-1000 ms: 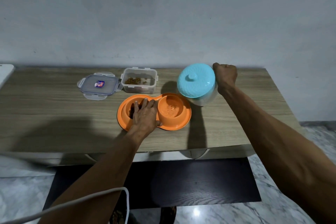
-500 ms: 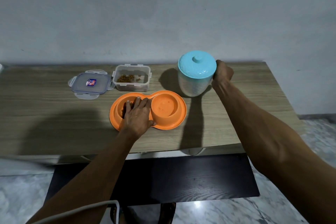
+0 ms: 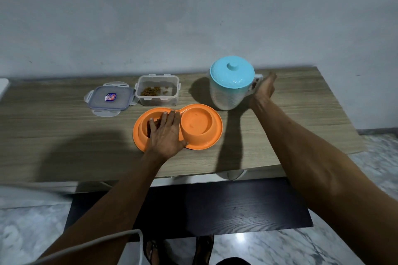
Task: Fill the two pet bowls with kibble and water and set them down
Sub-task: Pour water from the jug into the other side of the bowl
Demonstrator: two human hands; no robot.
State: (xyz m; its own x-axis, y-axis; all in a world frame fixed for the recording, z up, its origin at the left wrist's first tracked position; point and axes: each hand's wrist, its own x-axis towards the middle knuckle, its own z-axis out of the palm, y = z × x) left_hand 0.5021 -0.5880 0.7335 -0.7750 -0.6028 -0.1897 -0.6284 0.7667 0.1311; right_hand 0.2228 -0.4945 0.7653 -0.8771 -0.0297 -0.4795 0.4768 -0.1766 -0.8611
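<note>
Pet bowls [image 3: 200, 127], two wells in one orange dish, sit near the middle of the table [image 3: 53, 118]. The left hand [image 3: 167, 135] lies flat over the left well, fingers straight, steadying it. The right hand [image 3: 263, 88] is released, fingers straight, just beside the handle of the blue-lidded jug [image 3: 230, 92], which stands upright at far right. I judge the water step is closing, though I cannot tell whether the right well is wet. Next the dish needs a level, two-handed carry. An open tub [image 3: 158, 92] and its lid [image 3: 109, 98] stand far left; a grey wall [image 3: 193, 17] rises behind, over a marble floor [image 3: 377, 153].
</note>
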